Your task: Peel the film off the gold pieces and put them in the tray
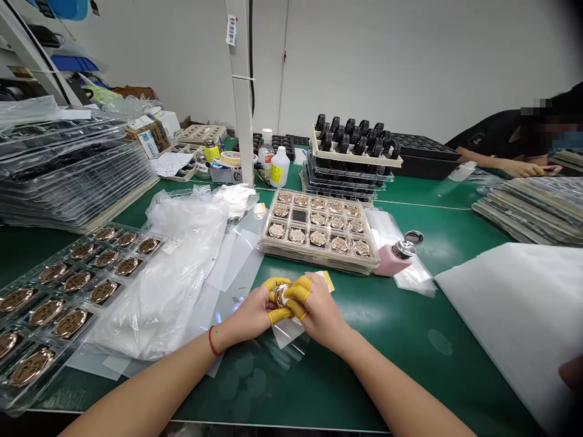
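Note:
Both hands meet above the bench in front of the tray, with yellow finger cots on several fingers. Between them is a shiny gold round watch part (pixel 279 295). My left hand (pixel 255 309) is closed around its left side. My right hand (pixel 319 306) pinches it from the right, and something white, perhaps a cloth, shows at its fingertips. Just beyond sits a stack of clear trays (pixel 319 262), its top one filled with gold round watch parts; one pocket shows only a dark square. A yellow-edged card (pixel 328 280) lies behind my right hand, and clear film (pixel 288 332) lies below.
Left are a clear tray of gold round parts (pixel 75 282), plastic bags (pixel 159 291) and stacked trays (pixel 54 176). A pink pump bottle (pixel 392 260) and white foam sheet (pixel 514 303) stand right. Behind are black watches (pixel 359 142), bottles (pixel 279 167) and a co-worker's arm (pixel 496 162).

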